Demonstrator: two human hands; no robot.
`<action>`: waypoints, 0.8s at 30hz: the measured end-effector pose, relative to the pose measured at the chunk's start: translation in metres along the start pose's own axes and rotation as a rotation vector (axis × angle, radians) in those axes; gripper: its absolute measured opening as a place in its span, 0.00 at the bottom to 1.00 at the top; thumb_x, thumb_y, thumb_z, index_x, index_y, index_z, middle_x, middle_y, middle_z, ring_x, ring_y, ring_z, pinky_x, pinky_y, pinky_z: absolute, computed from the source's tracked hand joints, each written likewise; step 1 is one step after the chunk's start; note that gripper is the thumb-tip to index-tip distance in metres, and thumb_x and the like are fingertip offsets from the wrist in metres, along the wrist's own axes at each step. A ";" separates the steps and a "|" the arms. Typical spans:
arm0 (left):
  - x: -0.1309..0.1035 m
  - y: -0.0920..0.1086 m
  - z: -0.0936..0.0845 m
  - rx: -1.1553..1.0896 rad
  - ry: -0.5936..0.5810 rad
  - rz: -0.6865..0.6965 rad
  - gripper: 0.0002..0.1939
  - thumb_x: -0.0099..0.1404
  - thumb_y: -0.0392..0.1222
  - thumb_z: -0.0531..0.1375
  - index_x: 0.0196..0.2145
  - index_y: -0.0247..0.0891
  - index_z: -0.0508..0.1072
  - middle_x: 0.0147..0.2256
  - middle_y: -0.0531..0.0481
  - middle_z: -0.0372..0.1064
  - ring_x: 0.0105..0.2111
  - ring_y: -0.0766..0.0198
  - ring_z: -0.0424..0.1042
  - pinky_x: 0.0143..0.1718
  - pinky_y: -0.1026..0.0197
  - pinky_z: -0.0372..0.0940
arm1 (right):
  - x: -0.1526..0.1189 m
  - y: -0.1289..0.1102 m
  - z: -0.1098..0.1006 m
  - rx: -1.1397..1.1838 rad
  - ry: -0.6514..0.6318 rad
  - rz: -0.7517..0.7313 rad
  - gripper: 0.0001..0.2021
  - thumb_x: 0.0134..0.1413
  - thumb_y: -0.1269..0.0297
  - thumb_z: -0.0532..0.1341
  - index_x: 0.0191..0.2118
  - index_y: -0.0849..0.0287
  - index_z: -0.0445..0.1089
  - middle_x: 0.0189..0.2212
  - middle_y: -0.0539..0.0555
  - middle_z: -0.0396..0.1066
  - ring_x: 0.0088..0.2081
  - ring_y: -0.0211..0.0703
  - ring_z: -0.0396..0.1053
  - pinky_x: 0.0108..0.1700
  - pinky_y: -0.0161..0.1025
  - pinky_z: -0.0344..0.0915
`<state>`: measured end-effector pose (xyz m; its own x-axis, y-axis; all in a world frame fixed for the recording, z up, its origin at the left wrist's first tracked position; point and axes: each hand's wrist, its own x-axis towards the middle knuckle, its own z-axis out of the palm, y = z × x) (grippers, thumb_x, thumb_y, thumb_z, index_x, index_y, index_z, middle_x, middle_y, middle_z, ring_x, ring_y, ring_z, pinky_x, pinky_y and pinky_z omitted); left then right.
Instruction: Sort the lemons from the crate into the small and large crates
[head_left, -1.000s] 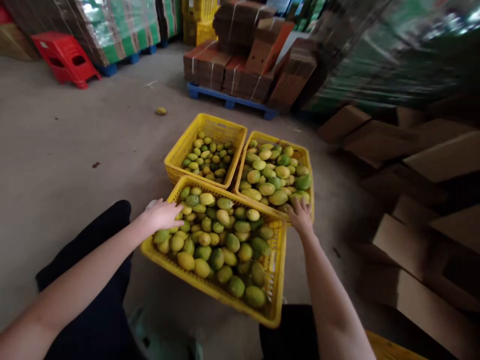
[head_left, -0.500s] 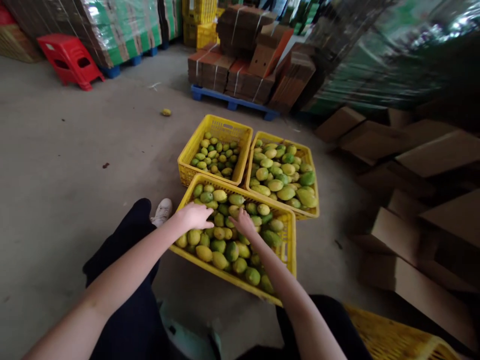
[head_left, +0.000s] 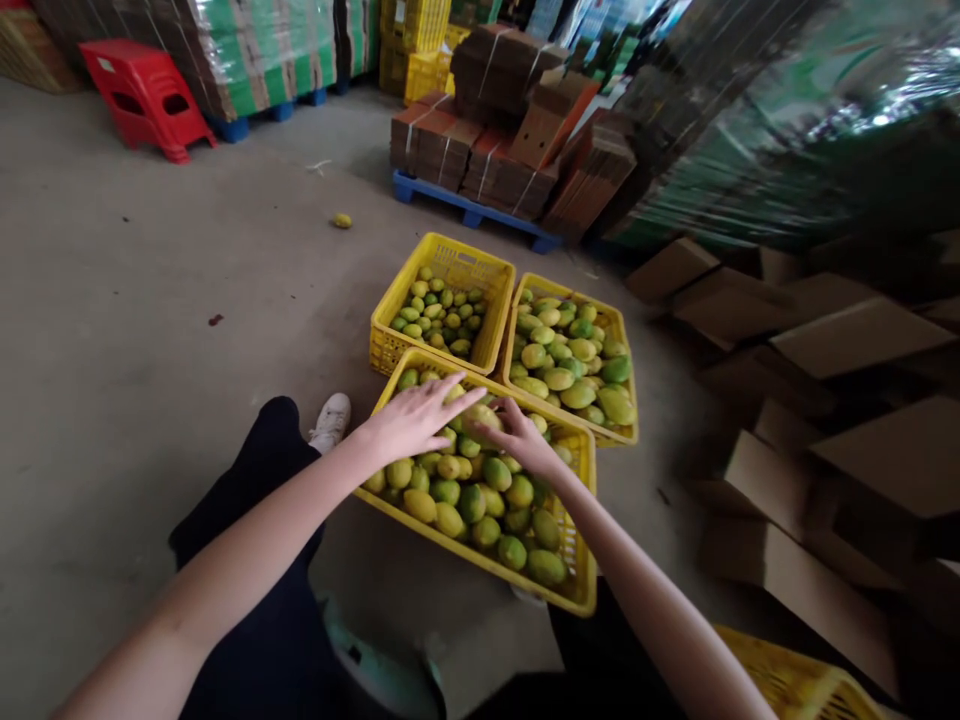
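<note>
Both my hands are over the near yellow crate (head_left: 480,562), which is full of green and yellow fruit (head_left: 448,520). My left hand (head_left: 421,415) is above the crate's left half, fingers spread, with nothing gripped. Close to its fingertips, my right hand (head_left: 521,437) has its fingers apart over the fruit at the far side. A yellowish fruit (head_left: 480,418) lies between the two hands. Behind stand a left crate (head_left: 386,335) with smaller fruit and a right crate (head_left: 628,390) heaped with larger fruit.
One fruit (head_left: 342,221) lies on the concrete floor (head_left: 172,400). A red stool (head_left: 146,98) stands far left. Flattened cartons (head_left: 510,180) are stacked on a blue pallet (head_left: 472,212). Open cardboard boxes (head_left: 825,330) crowd the right. Another yellow crate (head_left: 795,675) is at lower right.
My left hand has moved right and its fingers have spread. My right hand has shifted right, lifted off the fruit and opened. The view has shifted slightly.
</note>
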<state>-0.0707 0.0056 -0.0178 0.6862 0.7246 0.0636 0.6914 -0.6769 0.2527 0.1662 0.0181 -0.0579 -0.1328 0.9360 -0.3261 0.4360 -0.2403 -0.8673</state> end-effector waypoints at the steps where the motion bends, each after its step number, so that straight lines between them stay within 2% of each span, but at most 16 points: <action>1: 0.002 0.004 -0.001 -0.023 0.029 0.040 0.42 0.68 0.44 0.62 0.71 0.45 0.43 0.70 0.35 0.47 0.65 0.46 0.60 0.60 0.47 0.63 | -0.008 -0.015 0.001 0.069 -0.029 -0.034 0.20 0.39 0.64 0.75 0.38 0.52 0.67 0.26 0.43 0.72 0.30 0.41 0.68 0.32 0.35 0.68; 4: 0.008 0.014 -0.005 -0.062 0.061 0.108 0.38 0.68 0.43 0.62 0.69 0.43 0.49 0.66 0.37 0.57 0.64 0.48 0.61 0.57 0.49 0.66 | -0.022 -0.047 0.004 0.240 -0.092 -0.126 0.18 0.40 0.69 0.74 0.37 0.54 0.68 0.33 0.44 0.73 0.37 0.40 0.71 0.36 0.32 0.71; 7: 0.009 0.016 -0.014 -0.055 0.055 0.064 0.31 0.68 0.45 0.61 0.64 0.35 0.57 0.58 0.37 0.65 0.58 0.50 0.68 0.51 0.53 0.70 | -0.017 -0.046 0.004 0.418 -0.211 -0.055 0.13 0.49 0.70 0.67 0.41 0.55 0.68 0.32 0.46 0.73 0.38 0.41 0.74 0.37 0.35 0.72; 9: 0.007 0.012 -0.019 -0.019 0.062 0.003 0.30 0.67 0.45 0.62 0.62 0.32 0.60 0.56 0.36 0.68 0.54 0.51 0.70 0.46 0.56 0.71 | -0.004 -0.026 0.006 0.461 -0.193 0.071 0.09 0.55 0.69 0.60 0.43 0.55 0.67 0.30 0.47 0.72 0.38 0.43 0.75 0.40 0.39 0.73; 10: 0.006 0.009 -0.021 0.007 0.069 -0.027 0.29 0.67 0.44 0.62 0.61 0.31 0.61 0.55 0.37 0.68 0.53 0.51 0.71 0.45 0.57 0.71 | 0.005 -0.012 0.008 0.403 -0.129 0.133 0.08 0.57 0.70 0.58 0.43 0.55 0.66 0.30 0.48 0.72 0.38 0.43 0.75 0.42 0.40 0.74; 12: 0.003 0.003 -0.024 0.054 0.078 -0.083 0.29 0.65 0.43 0.63 0.61 0.32 0.62 0.54 0.38 0.69 0.51 0.52 0.72 0.43 0.58 0.71 | 0.025 0.020 0.017 0.212 0.016 0.248 0.08 0.53 0.74 0.60 0.36 0.53 0.65 0.30 0.48 0.71 0.42 0.44 0.74 0.44 0.40 0.74; 16: 0.002 -0.008 -0.025 0.053 0.087 -0.165 0.31 0.64 0.43 0.65 0.61 0.32 0.62 0.53 0.39 0.70 0.50 0.52 0.73 0.43 0.58 0.71 | 0.060 0.069 0.042 0.100 0.078 0.291 0.16 0.46 0.79 0.66 0.29 0.52 0.60 0.34 0.51 0.70 0.54 0.46 0.69 0.49 0.36 0.71; 20: 0.002 -0.016 -0.024 0.027 0.139 -0.196 0.30 0.64 0.43 0.64 0.61 0.35 0.62 0.54 0.39 0.70 0.51 0.53 0.72 0.42 0.60 0.71 | 0.091 0.091 0.059 0.073 0.080 0.312 0.21 0.46 0.78 0.68 0.25 0.52 0.54 0.28 0.49 0.66 0.50 0.44 0.70 0.46 0.33 0.70; 24: 0.001 -0.023 -0.025 0.025 0.154 -0.219 0.30 0.64 0.45 0.64 0.61 0.35 0.62 0.55 0.39 0.69 0.52 0.53 0.72 0.43 0.60 0.71 | 0.113 0.101 0.059 0.147 0.046 0.281 0.23 0.49 0.78 0.67 0.23 0.51 0.51 0.20 0.44 0.57 0.41 0.42 0.71 0.38 0.32 0.67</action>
<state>-0.0910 0.0251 0.0006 0.4784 0.8641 0.1565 0.8263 -0.5033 0.2527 0.1425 0.0842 -0.2051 0.0165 0.8373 -0.5464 0.3159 -0.5229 -0.7917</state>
